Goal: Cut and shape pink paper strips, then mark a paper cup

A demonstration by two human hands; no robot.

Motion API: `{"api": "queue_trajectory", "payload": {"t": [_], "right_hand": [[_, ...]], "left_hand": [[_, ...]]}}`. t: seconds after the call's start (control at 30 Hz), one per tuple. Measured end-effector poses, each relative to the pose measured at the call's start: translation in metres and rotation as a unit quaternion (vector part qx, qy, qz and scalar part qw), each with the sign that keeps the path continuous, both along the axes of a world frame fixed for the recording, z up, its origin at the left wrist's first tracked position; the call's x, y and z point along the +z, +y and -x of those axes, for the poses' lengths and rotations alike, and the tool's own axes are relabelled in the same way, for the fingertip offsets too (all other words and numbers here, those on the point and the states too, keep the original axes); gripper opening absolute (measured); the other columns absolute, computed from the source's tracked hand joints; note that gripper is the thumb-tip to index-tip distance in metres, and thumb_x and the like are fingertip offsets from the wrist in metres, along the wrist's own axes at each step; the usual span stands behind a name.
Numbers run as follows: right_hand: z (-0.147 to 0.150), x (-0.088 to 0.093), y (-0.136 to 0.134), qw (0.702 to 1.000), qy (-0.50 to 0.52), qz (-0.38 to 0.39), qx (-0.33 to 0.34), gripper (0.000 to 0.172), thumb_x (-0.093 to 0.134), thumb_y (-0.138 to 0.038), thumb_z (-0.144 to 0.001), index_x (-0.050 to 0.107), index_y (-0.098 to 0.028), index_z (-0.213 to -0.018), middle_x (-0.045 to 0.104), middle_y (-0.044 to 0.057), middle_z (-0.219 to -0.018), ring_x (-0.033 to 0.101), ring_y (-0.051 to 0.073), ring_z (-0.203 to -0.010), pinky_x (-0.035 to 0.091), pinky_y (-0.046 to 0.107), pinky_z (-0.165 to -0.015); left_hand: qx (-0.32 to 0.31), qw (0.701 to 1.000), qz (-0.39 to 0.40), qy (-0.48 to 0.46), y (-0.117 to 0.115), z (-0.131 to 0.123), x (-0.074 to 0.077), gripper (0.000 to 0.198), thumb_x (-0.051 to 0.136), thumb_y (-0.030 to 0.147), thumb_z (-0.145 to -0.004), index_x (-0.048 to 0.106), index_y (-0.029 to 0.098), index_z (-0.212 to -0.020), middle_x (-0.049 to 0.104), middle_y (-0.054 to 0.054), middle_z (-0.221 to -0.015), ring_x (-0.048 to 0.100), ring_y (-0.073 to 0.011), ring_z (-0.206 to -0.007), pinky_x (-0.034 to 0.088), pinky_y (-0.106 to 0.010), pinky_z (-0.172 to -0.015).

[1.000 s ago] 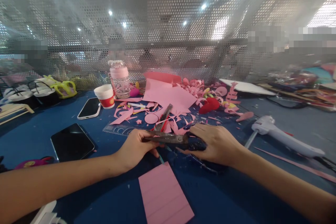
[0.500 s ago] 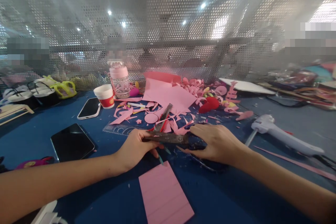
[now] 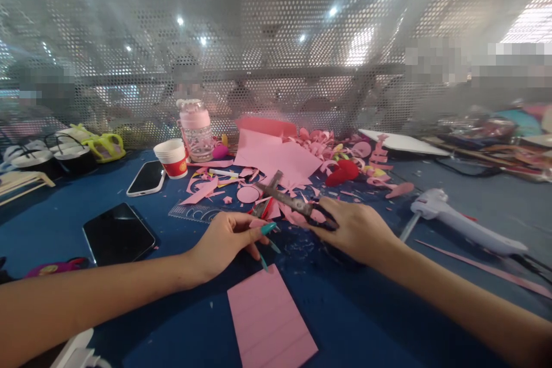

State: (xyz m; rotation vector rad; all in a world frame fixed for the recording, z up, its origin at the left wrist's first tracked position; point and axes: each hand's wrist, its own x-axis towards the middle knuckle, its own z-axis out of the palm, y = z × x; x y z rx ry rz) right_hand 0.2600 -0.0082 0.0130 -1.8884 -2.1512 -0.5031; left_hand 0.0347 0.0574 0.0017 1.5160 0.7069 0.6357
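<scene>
My right hand (image 3: 351, 229) is wrapped round the dark handles of a pair of scissors (image 3: 287, 200), whose blades point up and left over the paper scraps. My left hand (image 3: 230, 241), with long teal nails, pinches a small pink paper piece (image 3: 257, 222) between thumb and fingers. The scissor blades are apart from that piece, a little above and right of it. Below my left hand a pink paper rectangle (image 3: 272, 319) with faint lines lies on the blue table. A second pair of scissors with red handles (image 3: 263, 207) lies just behind my hands.
Pink sheets (image 3: 276, 152) and heaped scraps lie at the back. To the left are a clear ruler (image 3: 194, 213), two phones (image 3: 118, 234), paper cups (image 3: 171, 159) and a pink-lidded bottle (image 3: 196, 132). A glue gun (image 3: 470, 221) rests at right beside a long pink strip (image 3: 478, 264).
The scissors have swung up and away from my left hand, their blades now pointing up-left. The pink piece in my left fingers has come into sight. My left hand has hardly moved.
</scene>
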Motion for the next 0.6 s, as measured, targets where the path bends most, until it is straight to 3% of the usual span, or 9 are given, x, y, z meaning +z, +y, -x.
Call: {"api": "queue_trajectory", "payload": {"t": [0.13, 0.2, 0.3, 0.47, 0.6], "right_hand": [[-0.004, 0.007, 0.004, 0.982, 0.021, 0.033, -0.186, 0.035, 0.044, -0.051, -0.077, 0.052, -0.017, -0.071, 0.061, 0.006, -0.058, 0.06, 0.022, -0.054, 0.028, 0.025, -0.044], [-0.007, 0.009, 0.006, 0.969, 0.035, 0.061, -0.237, 0.037, 0.044, -0.052, -0.076, 0.052, -0.016, -0.071, 0.061, 0.008, -0.057, 0.06, 0.024, -0.055, 0.028, 0.026, -0.043], [-0.008, 0.01, 0.005, 0.962, 0.046, 0.075, -0.257, 0.037, 0.042, -0.051, -0.076, 0.052, -0.015, -0.072, 0.063, 0.012, -0.062, 0.062, 0.027, -0.06, 0.031, 0.028, -0.045], [0.0, 0.011, 0.001, 0.963, 0.023, 0.073, -0.257, 0.04, 0.044, -0.05, -0.076, 0.053, -0.012, -0.076, 0.062, 0.014, -0.065, 0.063, 0.03, -0.065, 0.038, 0.031, -0.049], [0.006, 0.011, -0.002, 0.964, -0.026, 0.039, -0.261, 0.043, 0.046, -0.048, -0.076, 0.052, -0.006, -0.087, 0.06, 0.018, -0.079, 0.063, 0.03, -0.068, 0.042, 0.032, -0.051]], "left_hand": [[-0.007, 1.0, 0.006, -0.006, 0.0, 0.001, 0.0, 0.029, 0.063, 0.029, -0.075, 0.062, 0.012, -0.099, 0.066, -0.002, -0.068, 0.058, -0.0079, -0.045, 0.049, -0.021, -0.052], [-0.012, 1.0, 0.006, -0.013, 0.0, 0.002, -0.001, 0.039, 0.061, 0.027, -0.077, 0.054, 0.015, -0.113, 0.067, -0.001, -0.067, 0.06, -0.0085, -0.046, 0.049, -0.021, -0.053], [-0.016, 0.999, 0.007, -0.026, 0.0, 0.003, -0.003, 0.041, 0.061, 0.026, -0.078, 0.05, 0.016, -0.117, 0.066, 0.0, -0.068, 0.06, -0.0078, -0.045, 0.05, -0.021, -0.052], [-0.035, 0.999, 0.004, -0.031, -0.002, 0.003, -0.002, 0.021, 0.06, 0.028, -0.078, 0.06, 0.011, -0.091, 0.066, -0.002, -0.069, 0.061, -0.0082, -0.046, 0.05, -0.02, -0.052], [-0.049, 0.998, 0.005, -0.029, -0.006, 0.003, -0.001, 0.018, 0.06, 0.027, -0.078, 0.059, 0.011, -0.086, 0.066, -0.002, -0.067, 0.061, -0.0082, -0.045, 0.049, -0.019, -0.05]]}}
